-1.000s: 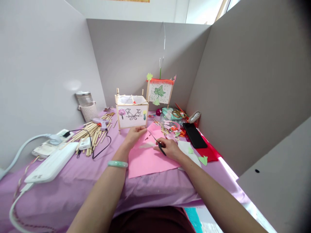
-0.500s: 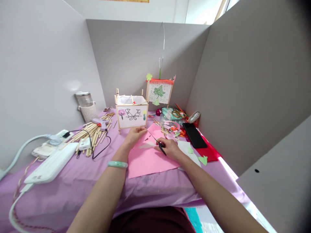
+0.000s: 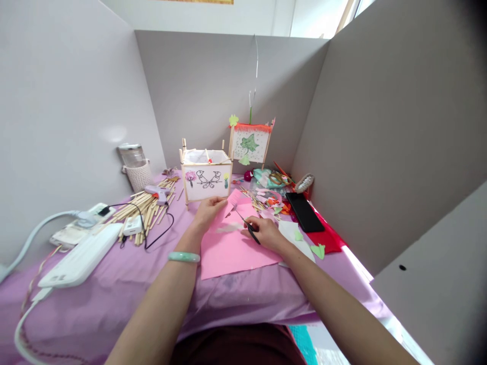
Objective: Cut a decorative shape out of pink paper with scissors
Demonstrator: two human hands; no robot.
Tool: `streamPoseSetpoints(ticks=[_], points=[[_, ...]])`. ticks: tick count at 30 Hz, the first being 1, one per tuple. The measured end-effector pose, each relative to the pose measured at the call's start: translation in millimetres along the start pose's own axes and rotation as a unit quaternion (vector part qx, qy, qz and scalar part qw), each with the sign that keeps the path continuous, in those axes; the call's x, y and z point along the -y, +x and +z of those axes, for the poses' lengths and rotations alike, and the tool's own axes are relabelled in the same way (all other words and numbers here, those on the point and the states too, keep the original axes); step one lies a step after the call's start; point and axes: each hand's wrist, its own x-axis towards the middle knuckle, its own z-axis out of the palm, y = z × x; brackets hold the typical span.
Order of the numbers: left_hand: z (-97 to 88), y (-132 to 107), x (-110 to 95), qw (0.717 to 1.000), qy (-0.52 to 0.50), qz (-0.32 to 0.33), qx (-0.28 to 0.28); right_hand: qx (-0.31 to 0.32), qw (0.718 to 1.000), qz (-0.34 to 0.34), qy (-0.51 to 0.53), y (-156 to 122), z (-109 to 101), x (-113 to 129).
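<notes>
A pink paper sheet (image 3: 232, 248) lies on the purple tablecloth (image 3: 125, 294) in front of me. My left hand (image 3: 208, 212), with a green bangle at the wrist, pinches the sheet's far edge and lifts it a little. My right hand (image 3: 266, 233) grips small dark scissors (image 3: 245, 223), whose blades point up-left into the raised part of the pink paper. Just beyond the hands stands a small paper lantern (image 3: 206, 177) with a butterfly drawing.
A second lantern (image 3: 250, 143) with a green leaf stands at the back. Wooden sticks (image 3: 146, 210), a glue gun (image 3: 158, 191), a white power strip (image 3: 81, 258) and cables lie left. Paper scraps (image 3: 268, 198), a black phone (image 3: 304, 212) and red paper (image 3: 327, 238) lie right. Grey partitions enclose the table.
My left hand has raised the far edge of the pink paper a little higher; the scissors' blades have shifted slightly along it. The arms stay in place.
</notes>
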Motion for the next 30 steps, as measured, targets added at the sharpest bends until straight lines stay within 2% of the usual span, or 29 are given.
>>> streamPoseSetpoints(ticks=[12,19,30], points=[[-0.5,0.6,-1.6,1.0,0.0,-0.008,-0.024,0.02,0.999,0.005,0.035,-0.3,-1.4,-0.7],[0.8,-0.7,0.1,1.0,0.011,-0.004,0.01,0.025,0.999,0.0,0.031,-1.1,-2.3,1.6],[-2.3,3.4,7.6,0.998,0.057,0.023,0.015,0.026,0.999,-0.002,0.026,-0.5,-1.6,1.0]])
